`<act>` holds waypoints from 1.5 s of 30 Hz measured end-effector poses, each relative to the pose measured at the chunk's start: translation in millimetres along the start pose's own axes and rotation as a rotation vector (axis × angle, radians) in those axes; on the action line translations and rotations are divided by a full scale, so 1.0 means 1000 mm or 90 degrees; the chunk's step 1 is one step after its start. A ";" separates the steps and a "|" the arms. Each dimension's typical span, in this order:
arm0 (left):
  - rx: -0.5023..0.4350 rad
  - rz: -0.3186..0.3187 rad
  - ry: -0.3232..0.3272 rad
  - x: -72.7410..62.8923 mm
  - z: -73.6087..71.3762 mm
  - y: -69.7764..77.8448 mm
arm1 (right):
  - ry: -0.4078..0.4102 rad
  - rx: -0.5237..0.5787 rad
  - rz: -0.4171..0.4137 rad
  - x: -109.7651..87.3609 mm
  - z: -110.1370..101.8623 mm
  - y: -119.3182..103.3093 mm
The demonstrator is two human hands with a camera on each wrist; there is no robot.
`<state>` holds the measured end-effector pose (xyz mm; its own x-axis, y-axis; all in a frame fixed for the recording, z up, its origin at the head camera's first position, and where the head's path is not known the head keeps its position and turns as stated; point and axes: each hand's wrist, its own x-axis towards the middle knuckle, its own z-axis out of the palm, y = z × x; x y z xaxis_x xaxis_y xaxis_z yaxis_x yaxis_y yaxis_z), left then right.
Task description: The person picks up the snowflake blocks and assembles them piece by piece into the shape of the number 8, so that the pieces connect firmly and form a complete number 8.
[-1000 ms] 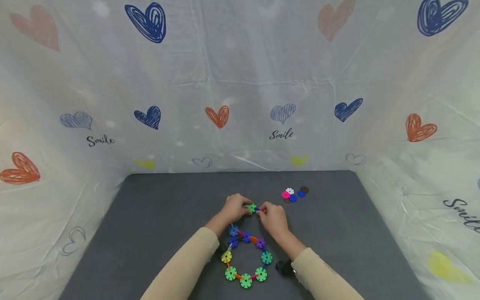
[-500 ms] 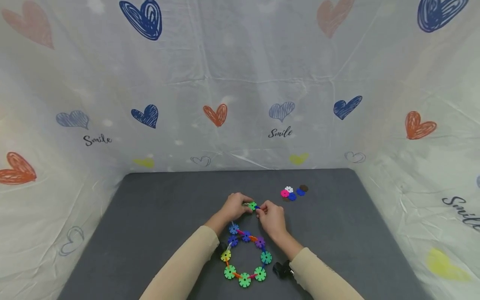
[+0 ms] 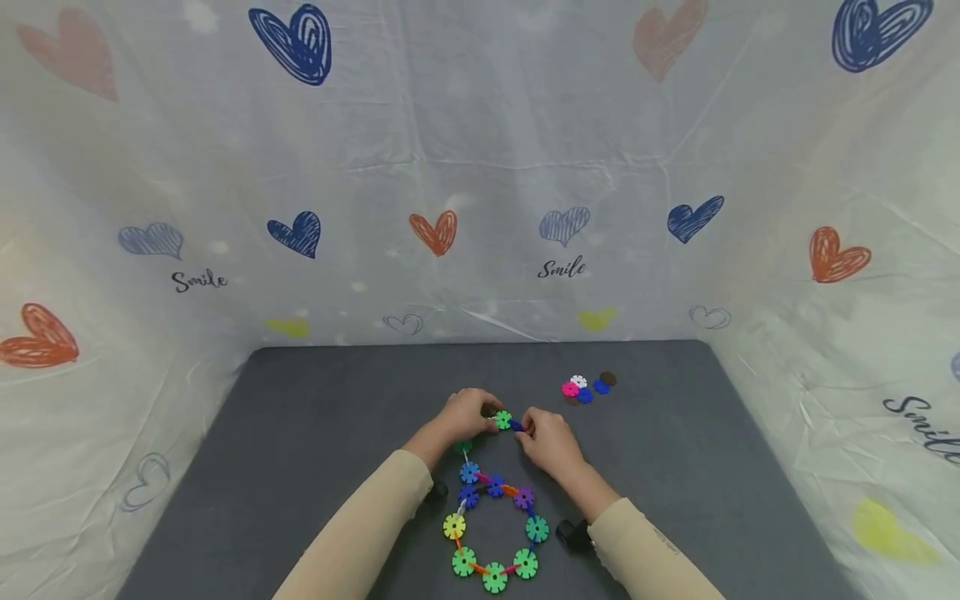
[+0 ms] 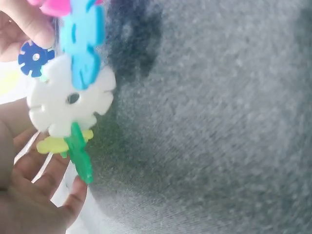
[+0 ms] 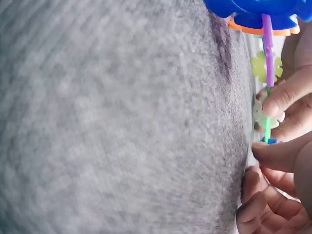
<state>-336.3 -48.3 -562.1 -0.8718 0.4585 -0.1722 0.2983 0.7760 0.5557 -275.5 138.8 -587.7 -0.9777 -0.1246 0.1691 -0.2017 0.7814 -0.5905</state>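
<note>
In the head view my left hand (image 3: 465,414) pinches a green notched disc (image 3: 503,420). My right hand (image 3: 553,440) grips a dark blue disc (image 3: 517,426) at that green disc's right side. From under the left hand a chain of interlocking discs runs to a ring, with a yellow disc (image 3: 454,526) on its left side. The left wrist view has a white disc (image 4: 73,100) joined to a light blue disc (image 4: 84,44) and a green disc (image 4: 79,153). In the right wrist view my right thumb (image 5: 278,152) presses on the blue piece, partly hidden.
Several loose discs lie at the back right of the dark table (image 3: 337,433), among them a pink disc (image 3: 570,389), a white disc (image 3: 578,381) and a brown disc (image 3: 608,379). A heart-printed sheet (image 3: 480,167) surrounds the table.
The ring and chain have shifted slightly nearer to me, and another green disc shows below the left hand. Both hands keep their hold; the blue disc is tilted a little lower at its right.
</note>
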 end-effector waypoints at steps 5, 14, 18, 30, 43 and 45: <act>-0.044 -0.011 0.002 0.001 0.003 -0.002 | 0.011 -0.022 -0.039 0.000 0.000 0.004; -0.052 -0.005 0.014 0.001 0.003 -0.006 | 0.050 0.106 -0.018 0.000 0.002 0.017; -0.058 -0.011 0.022 0.001 0.004 -0.005 | 0.035 0.105 -0.018 0.000 0.002 0.015; -0.129 -0.037 0.012 -0.001 0.004 -0.009 | 0.050 0.010 -0.031 -0.002 0.003 0.013; 0.013 -0.013 0.052 -0.003 0.006 0.002 | 0.028 -0.143 -0.078 -0.004 0.001 0.003; 0.030 -0.015 0.050 -0.004 0.005 0.005 | 0.026 -0.157 -0.082 -0.004 0.001 0.002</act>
<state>-329.7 -43.9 -562.9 -0.9063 0.4055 -0.1189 0.2934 0.8063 0.5136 -272.2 139.6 -590.4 -0.9408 -0.2113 0.2651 -0.2985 0.8869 -0.3526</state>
